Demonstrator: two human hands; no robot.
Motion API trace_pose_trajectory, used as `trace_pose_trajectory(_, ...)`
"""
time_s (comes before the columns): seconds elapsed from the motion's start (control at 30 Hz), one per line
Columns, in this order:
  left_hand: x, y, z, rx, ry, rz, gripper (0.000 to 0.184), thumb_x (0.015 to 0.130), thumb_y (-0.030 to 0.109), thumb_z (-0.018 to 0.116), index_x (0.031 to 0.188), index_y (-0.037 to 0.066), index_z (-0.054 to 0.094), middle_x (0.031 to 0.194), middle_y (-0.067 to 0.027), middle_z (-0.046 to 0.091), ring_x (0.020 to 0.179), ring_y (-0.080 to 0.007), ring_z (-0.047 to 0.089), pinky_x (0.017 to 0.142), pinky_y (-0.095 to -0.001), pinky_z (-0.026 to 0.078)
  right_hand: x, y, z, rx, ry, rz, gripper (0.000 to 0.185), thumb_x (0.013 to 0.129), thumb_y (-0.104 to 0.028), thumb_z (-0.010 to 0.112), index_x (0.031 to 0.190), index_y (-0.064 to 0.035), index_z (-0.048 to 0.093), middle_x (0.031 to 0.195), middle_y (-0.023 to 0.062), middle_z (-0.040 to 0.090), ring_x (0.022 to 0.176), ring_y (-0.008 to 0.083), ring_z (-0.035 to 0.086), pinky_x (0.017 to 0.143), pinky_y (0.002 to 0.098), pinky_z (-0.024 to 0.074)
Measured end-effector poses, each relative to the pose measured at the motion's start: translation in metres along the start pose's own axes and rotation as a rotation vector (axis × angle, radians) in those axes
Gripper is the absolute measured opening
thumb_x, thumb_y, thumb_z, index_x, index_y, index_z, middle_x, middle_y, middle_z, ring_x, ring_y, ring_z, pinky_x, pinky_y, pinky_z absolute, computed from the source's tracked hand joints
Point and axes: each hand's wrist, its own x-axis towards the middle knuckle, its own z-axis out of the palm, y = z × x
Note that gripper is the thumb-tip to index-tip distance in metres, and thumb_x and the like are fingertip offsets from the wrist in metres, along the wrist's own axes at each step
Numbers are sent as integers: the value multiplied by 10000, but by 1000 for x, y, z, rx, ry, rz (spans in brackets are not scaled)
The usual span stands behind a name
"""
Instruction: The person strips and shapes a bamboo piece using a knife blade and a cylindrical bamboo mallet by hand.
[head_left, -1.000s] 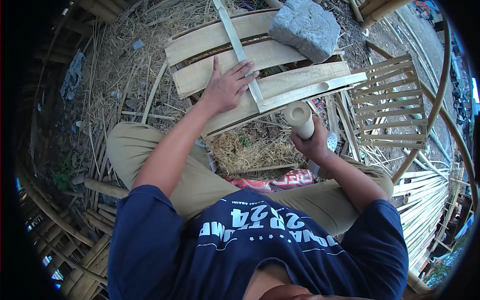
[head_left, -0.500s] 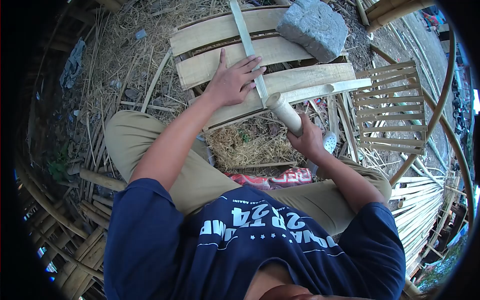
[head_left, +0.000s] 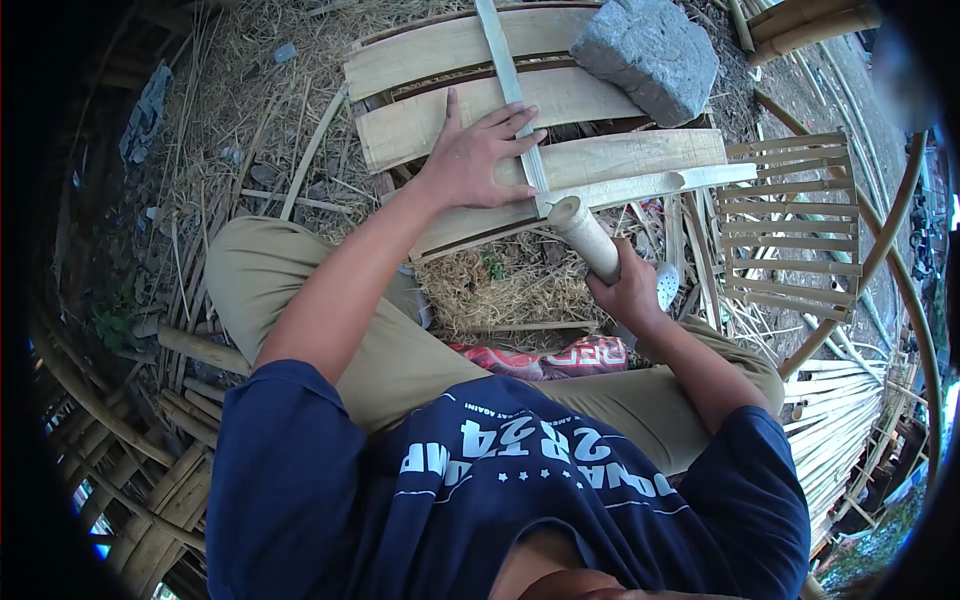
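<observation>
My left hand (head_left: 480, 160) lies with fingers spread on a slatted wooden platform (head_left: 440, 120). Its fingers reach over a narrow, pale bamboo strip (head_left: 505, 70) laid across the slats. In my right hand (head_left: 630, 290) is a short bamboo tube (head_left: 588, 238), gripped round its lower part, its hollow end tilted up toward the strip's near end. Whether the tube touches the strip I cannot tell. A split bamboo length (head_left: 640, 188) rests along the platform's near edge, just beyond the tube.
A rough grey stone block (head_left: 648, 60) sits on the platform's far right. To the right stands a slatted bamboo frame (head_left: 790, 220), with a pile of bamboo strips (head_left: 840, 430) nearer. Straw and shavings (head_left: 500, 290) cover the ground between my legs. Bamboo poles (head_left: 205, 350) lie left.
My left hand's fingers have spread wider, with the lowest one now stretched along toward the strip's near end. The tube stays in my right hand, nearly in place; the whole view has shifted slightly.
</observation>
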Motion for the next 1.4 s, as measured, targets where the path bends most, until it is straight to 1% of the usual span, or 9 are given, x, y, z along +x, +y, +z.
trace_pose_trajectory(0.17, 3, -8, 11, -26, -18, -26, 828, 813, 671, 762, 1517, 264, 607, 1716, 30, 391, 1608, -174, 294, 1217, -825, -73, -4, -2, -5, 10, -12, 11, 527, 787, -206, 852, 1190, -39, 555, 882, 232, 725, 783, 445, 740, 680, 533, 588)
trace_pose_trajectory(0.27, 3, 0, -4, -53, -75, -45, 908, 787, 702, 771, 1552, 257, 567, 1721, 26, 383, 1611, -181, 288, 1223, -809, -89, -5, 2, -4, 15, -29, 12, 535, 782, -197, 855, 1193, -35, 554, 884, 232, 726, 781, 446, 739, 678, 526, 591)
trace_pose_trajectory(0.37, 5, 0, -2, -49, -81, -58, 1053, 745, 731, 787, 1618, 235, 471, 1728, 2, 369, 1615, -188, 280, 1234, -792, -89, -3, 1, -6, 21, -37, 24, 536, 781, -193, 856, 1196, -34, 555, 890, 232, 727, 789, 445, 741, 678, 523, 593)
trace_pose_trajectory(0.47, 7, 0, 4, -74, 9, -75, 1184, 717, 739, 802, 1675, 206, 353, 1742, -22, 340, 1620, -196, 269, 1242, -780, -87, 0, -2, -8, 58, -50, 50, 517, 785, -179, 853, 1187, -26, 565, 893, 244, 727, 810, 452, 742, 693, 522, 594)
trace_pose_trajectory(0.57, 8, 0, 3, -45, -46, -74, 1247, 707, 754, 801, 1693, 180, 295, 1760, -32, 294, 1633, -203, 234, 1245, -774, -86, 5, -9, -14, 78, -68, 66, 482, 793, -154, 846, 1168, -8, 580, 891, 271, 726, 832, 470, 741, 717, 519, 595)
trace_pose_trajectory(0.87, 10, 1, 4, -3, -95, -115, 1311, 701, 773, 796, 1715, 180, 213, 1802, -105, 104, 1662, -274, 97, 1241, -779, -83, 3, -10, -17, 72, -103, 71, 507, 787, -164, 842, 1185, 5, 576, 880, 268, 724, 811, 466, 738, 708, 511, 590)
trace_pose_trajectory(1.13, 11, 2, 4, 14, -122, -136, 1314, 694, 783, 789, 1720, 209, 202, 1803, -94, 101, 1663, -271, 97, 1236, -786, -80, 6, -7, -15, 68, -110, 79, 502, 788, -158, 836, 1182, 9, 574, 868, 275, 721, 814, 471, 738, 714, 516, 589)
trace_pose_trajectory(1.23, 11, 2, 4, 9, -121, -141, 1307, 696, 775, 793, 1720, 219, 202, 1804, -90, 101, 1663, -269, 99, 1236, -785, -84, 5, -3, -13, 70, -139, 80, 518, 800, -193, 846, 1206, -39, 563, 909, 245, 730, 819, 455, 741, 718, 539, 590)
trace_pose_trajectory(1.4, 11, 2, 4, -2, -128, -153, 1298, 695, 753, 806, 1721, 235, 202, 1805, -82, 100, 1663, -262, 101, 1235, -782, -92, 9, -14, -21, 74, -162, 116, 497, 800, -172, 828, 1187, -2, 565, 867, 277, 723, 823, 475, 737, 723, 533, 586)
